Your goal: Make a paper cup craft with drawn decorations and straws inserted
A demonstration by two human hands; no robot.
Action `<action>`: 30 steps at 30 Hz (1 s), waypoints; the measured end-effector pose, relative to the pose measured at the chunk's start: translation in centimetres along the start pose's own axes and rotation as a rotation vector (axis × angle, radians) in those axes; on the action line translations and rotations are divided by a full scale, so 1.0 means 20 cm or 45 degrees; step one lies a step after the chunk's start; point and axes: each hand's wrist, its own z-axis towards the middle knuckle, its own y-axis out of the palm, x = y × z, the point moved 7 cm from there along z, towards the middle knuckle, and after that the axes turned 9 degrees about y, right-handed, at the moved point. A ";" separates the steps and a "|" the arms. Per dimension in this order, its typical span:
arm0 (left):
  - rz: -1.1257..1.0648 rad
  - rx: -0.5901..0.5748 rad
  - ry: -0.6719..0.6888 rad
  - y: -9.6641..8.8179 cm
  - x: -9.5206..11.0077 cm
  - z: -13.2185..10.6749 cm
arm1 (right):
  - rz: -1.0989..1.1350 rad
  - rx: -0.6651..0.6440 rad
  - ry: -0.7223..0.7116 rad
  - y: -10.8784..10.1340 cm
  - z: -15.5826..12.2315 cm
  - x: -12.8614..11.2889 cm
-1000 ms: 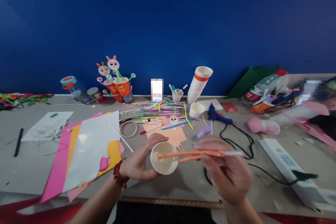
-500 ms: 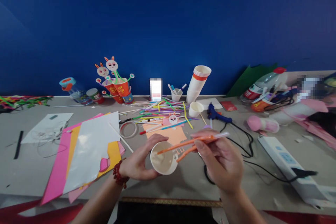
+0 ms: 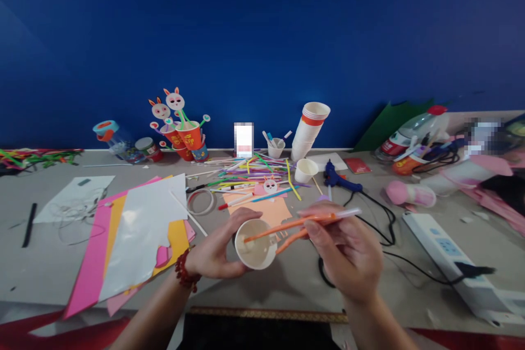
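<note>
My left hand is wrapped around a white paper cup, its open mouth tilted toward me. Between the thumb and fingers of my right hand are orange drinking straws, with a pale clear end sticking out past the fingers. One straw reaches into the cup with its tip near the bottom; the other runs by the rim, and I cannot tell whether it passes through the wall. Beyond the cup lies a sheet of peach paper, with a small rabbit face at its far edge.
Coloured straws and pens lie piled behind. A blue glue gun with a black cord and a white power strip sit right. Stacked cups and a small cup stand behind. Coloured sheets and a tape roll lie left.
Almost nothing differs. The cup has tipped or risen very slightly, and my right hand with the orange straws has shifted a touch to the right.
</note>
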 end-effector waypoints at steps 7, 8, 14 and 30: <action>0.026 0.001 0.012 0.00 0.00 0.00 | 0.055 0.006 0.058 0.01 0.00 0.01; 0.025 0.001 0.016 0.00 0.00 0.00 | 0.068 0.004 0.063 0.01 0.00 0.01; 0.030 0.005 0.025 0.00 0.01 0.00 | 0.053 -0.015 0.066 0.02 0.00 0.02; -0.022 0.027 0.025 0.01 0.00 0.01 | -0.023 -0.381 -0.075 0.16 0.02 -0.04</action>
